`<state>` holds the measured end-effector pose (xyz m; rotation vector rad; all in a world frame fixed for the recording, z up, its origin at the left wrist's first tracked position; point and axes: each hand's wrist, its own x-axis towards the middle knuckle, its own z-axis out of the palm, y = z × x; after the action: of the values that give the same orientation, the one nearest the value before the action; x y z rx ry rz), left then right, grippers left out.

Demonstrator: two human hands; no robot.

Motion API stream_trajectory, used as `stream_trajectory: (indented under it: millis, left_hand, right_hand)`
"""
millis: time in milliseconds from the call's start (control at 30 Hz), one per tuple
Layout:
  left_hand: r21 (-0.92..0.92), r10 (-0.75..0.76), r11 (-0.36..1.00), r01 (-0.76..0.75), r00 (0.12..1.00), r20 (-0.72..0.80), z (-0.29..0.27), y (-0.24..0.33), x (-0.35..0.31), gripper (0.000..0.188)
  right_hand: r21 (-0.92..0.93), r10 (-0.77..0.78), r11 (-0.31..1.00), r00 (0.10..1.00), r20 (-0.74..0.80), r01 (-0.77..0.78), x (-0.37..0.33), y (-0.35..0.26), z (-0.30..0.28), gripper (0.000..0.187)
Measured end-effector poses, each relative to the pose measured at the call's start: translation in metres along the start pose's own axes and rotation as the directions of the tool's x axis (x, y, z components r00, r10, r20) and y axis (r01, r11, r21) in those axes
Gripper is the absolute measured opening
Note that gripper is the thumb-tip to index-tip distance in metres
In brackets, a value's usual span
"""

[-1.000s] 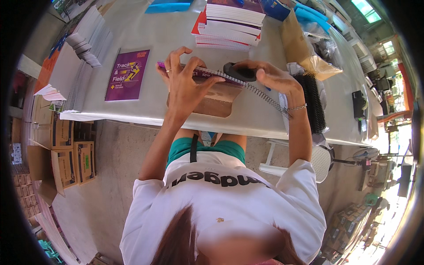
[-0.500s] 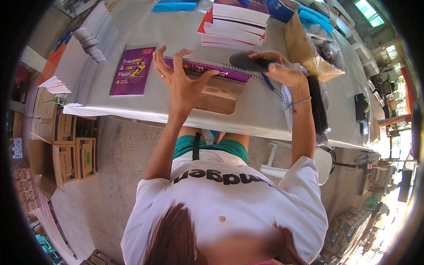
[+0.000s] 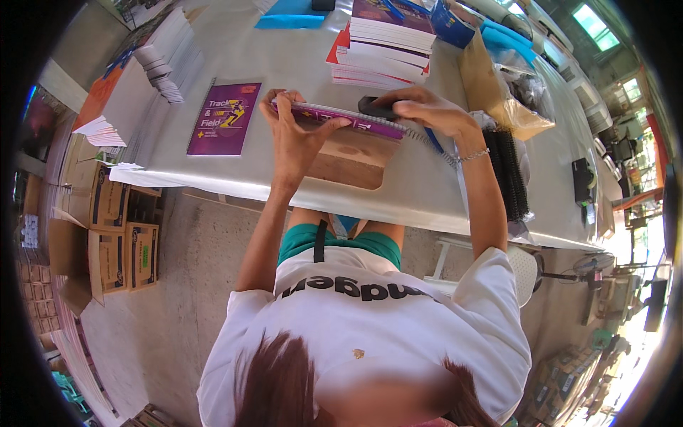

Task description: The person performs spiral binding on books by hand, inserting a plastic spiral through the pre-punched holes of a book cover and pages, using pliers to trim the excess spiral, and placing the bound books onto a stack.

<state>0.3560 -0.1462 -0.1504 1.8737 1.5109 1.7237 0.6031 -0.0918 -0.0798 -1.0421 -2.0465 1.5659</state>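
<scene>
Notebook (image 3: 380, 129) with a purple cover stood tilted on edge over a brown wooden block (image 3: 354, 155) at the near side of the table (image 3: 302, 67). Its long axis ran left to right across the person's front, the right end slanting a little nearer the body; the bound edge pointed up and the cover faced the person. The left hand (image 3: 293, 135) was clamped on its left half, thumb across the cover, so most of the length reached out rightward from that grip. A grey coil (image 3: 447, 158) trailed off the right end toward the right wrist. The right hand (image 3: 435, 112) was curled around a black tool (image 3: 374, 107) beside the bound edge; I couldn't tell whether they touched.
</scene>
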Motion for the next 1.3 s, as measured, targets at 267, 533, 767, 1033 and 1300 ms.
stream_trajectory:
  millis: [267, 533, 767, 1033, 1300]
  left_hand:
    - [-0.008, 0.065, 0.998, -0.065, 0.995, 0.073, -0.005, -0.007, 0.006, 0.066]
    - [-0.031, -0.011, 0.999, 0.015, 0.991, 0.133, -0.008, -0.004, 0.006, 0.061]
    - [-0.153, 0.014, 0.988, 0.004, 0.992, 0.122, -0.006, -0.028, 0.011, 0.061]
    - [-0.511, -0.131, 0.836, 0.199, 0.977, 0.167, -0.01, -0.01, 0.007, 0.068]
    - [-0.643, -0.185, 0.701, 0.309, 0.949, 0.255, -0.008, -0.023, 0.006, 0.062]
  right_hand:
    - [0.023, -0.209, 0.978, 0.976, 0.062, 0.208, -0.003, -0.011, 0.006, 0.051]
    - [-0.196, -0.115, 0.975, 0.993, -0.034, 0.106, 0.004, 0.009, 0.012, 0.044]
    - [0.223, -0.181, 0.948, 0.961, -0.21, 0.228, 0.015, 0.031, 0.01, 0.071]
    - [0.016, -0.155, 0.988, 0.988, -0.014, 0.155, 0.003, 0.01, -0.02, 0.061]
    - [0.227, -0.237, 0.939, 0.964, -0.119, 0.259, 0.008, -0.01, -0.005, 0.048]
